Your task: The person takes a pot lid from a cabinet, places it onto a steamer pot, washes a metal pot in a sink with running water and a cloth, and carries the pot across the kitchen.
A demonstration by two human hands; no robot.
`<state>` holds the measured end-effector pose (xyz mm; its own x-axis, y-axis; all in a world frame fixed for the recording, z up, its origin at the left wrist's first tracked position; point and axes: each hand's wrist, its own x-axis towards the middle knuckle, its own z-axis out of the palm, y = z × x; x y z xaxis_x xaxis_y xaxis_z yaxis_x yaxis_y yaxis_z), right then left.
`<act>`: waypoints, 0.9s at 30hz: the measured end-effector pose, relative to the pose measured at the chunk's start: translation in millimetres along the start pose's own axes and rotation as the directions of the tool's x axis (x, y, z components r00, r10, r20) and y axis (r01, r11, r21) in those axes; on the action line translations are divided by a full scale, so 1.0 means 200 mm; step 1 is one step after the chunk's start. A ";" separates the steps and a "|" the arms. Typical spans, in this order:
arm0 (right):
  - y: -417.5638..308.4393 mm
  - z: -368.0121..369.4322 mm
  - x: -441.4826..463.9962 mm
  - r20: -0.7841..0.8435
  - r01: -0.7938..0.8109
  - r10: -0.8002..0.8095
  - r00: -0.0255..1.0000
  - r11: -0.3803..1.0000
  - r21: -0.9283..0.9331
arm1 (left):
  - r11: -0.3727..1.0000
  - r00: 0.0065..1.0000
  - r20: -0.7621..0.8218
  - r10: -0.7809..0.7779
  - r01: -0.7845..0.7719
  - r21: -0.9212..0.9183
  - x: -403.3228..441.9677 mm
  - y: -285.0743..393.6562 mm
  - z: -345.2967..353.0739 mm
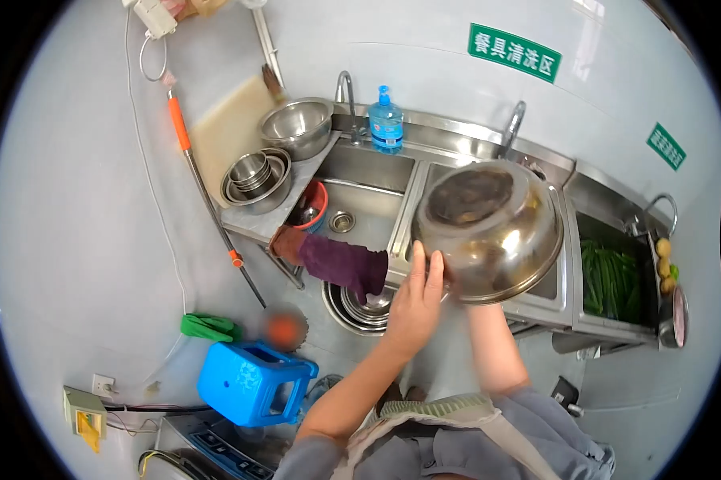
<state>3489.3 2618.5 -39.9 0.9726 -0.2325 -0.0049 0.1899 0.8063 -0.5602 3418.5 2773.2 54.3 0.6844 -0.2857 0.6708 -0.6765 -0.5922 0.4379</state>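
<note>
A large steel basin (524, 236) is tipped over above the sink, its scuffed, darkened bottom facing up and away. My left hand (415, 308) is on its near left side, fingers stretched along the outer wall and thumb out of sight. My right forearm (495, 344) reaches up under the near rim. The right hand itself is hidden by the basin, which is held up from that side. To the left, a purple glove (344, 264) with a brown cuff hangs over the sink's front edge. Below it, several nested steel bowls (352, 308) sit low down.
Steel bowls (256, 180) and another basin (296, 128) stand on the left side table. A blue soap bottle (386, 124) is behind the left sink (360, 196). Green vegetables (612, 276) fill the right sink. A blue stool (252, 384) and orange-handled pole (180, 124) are at left.
</note>
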 end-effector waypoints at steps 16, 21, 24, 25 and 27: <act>-0.13 0.03 0.74 0.033 -0.129 0.132 0.991 0.843 0.522 | 0.364 0.704 0.300 -0.644 0.627 -0.689 0.48 -1.10 0.52; -0.37 -0.11 0.72 0.034 -0.126 0.130 0.991 0.812 0.570 | 0.485 0.723 0.225 -0.653 0.627 -0.609 0.51 -1.15 0.62; -0.56 -0.33 0.64 -0.043 0.006 0.010 0.999 0.932 0.362 | 0.846 0.895 0.124 -0.429 0.446 -0.292 0.53 -1.13 0.77; -0.63 -0.38 0.61 -0.096 0.055 -0.021 0.995 0.929 0.366 | 0.751 0.837 0.243 -0.491 0.548 -0.368 0.57 -1.09 0.83; -0.75 -0.48 0.60 -0.133 0.108 -0.065 0.989 0.931 0.349 | 0.462 0.704 0.435 -0.562 0.703 -0.541 0.58 -1.09 1.04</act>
<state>3563.6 2416.5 -36.2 0.9317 -0.3546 -0.0787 0.3287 0.9153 -0.2328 3701.7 2712.4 -86.9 0.9800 -0.1963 -0.0343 0.0216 -0.0667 0.9975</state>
